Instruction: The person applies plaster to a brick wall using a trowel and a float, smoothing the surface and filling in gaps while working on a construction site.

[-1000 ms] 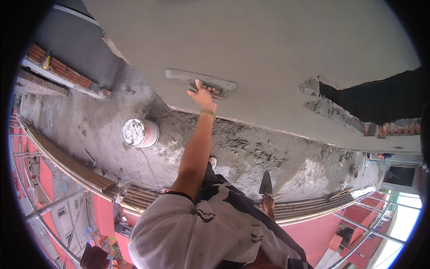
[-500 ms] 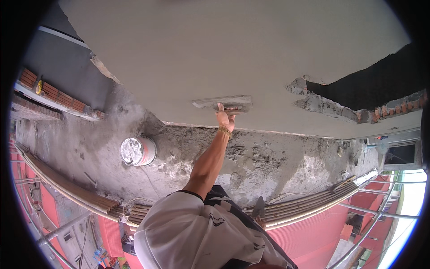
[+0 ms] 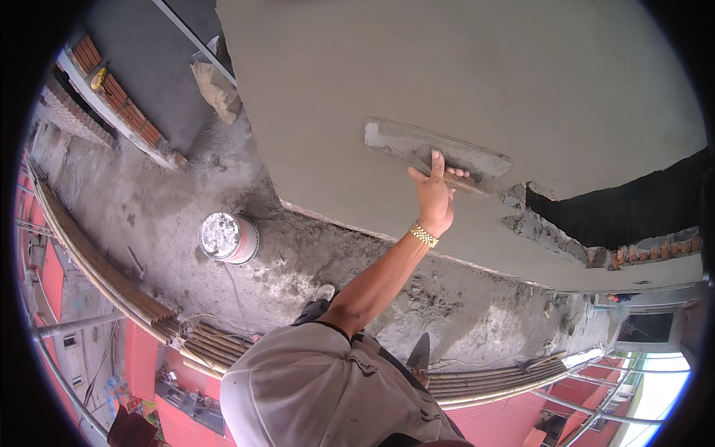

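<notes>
My left hand [image 3: 434, 201] is closed around the handle of a plastering trowel [image 3: 406, 140], a long rectangular blade smeared with grey mortar. The blade lies against a smooth, grey plastered wall [image 3: 462, 67], just left of a broken opening. A gold-coloured band circles the wrist. Low beside my body, my right hand [image 3: 423, 378] is mostly hidden by the shirt; it holds a pointed trowel [image 3: 420, 352] with its blade upward.
A mortar-smeared bucket [image 3: 229, 238] stands on the rough, mortar-spattered floor [image 3: 171, 201]. The dark opening [image 3: 618, 201] has jagged brick edges. Stacked corrugated sheets [image 3: 491, 380] line the outer edge, with metal poles and red roofs beyond. Bricks [image 3: 123, 100] show at left.
My left hand has moved the plastering trowel right along the wall, closer to the opening, and its blade now slants down to the right. The view has turned; a shoe now shows below.
</notes>
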The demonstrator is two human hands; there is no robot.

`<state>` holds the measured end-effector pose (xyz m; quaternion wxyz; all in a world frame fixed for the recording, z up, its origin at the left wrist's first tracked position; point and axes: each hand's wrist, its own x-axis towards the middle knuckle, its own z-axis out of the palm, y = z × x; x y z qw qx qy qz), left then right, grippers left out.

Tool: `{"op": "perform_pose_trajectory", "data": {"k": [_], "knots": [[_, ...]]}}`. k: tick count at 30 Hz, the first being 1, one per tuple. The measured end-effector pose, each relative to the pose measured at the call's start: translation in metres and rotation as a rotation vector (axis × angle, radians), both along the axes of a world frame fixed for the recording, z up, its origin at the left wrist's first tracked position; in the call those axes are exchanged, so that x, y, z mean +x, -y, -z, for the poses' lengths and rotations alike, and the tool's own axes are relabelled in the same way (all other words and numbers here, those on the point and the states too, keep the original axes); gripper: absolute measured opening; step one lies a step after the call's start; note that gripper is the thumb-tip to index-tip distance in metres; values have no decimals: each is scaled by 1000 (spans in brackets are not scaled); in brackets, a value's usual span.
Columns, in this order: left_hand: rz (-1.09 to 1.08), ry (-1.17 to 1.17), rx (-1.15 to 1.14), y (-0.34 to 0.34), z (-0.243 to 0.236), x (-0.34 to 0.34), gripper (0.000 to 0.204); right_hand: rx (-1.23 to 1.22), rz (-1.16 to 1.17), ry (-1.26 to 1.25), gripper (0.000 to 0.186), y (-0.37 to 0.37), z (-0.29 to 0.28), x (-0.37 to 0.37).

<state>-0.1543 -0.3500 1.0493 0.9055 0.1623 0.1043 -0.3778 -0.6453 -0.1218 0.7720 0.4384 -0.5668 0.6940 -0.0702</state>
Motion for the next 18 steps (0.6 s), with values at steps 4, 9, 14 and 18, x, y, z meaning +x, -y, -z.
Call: {"op": "perform_pose_trajectory", "data": {"k": [4,9,14,18], "knots": [[-277,427,146,-27,-61,61,47,-195,-304,-73,40,14,22,-1],[-915,976,794,-74,-112,155,45,-314,-651,-213,37,9,86,-41],[-977,1025,1095,-130,-33,232,43,80,-292,-49,36,32,54,-1],[-673,655,998,-142,48,228,48,100,-264,2,36,51,34,21]]}}
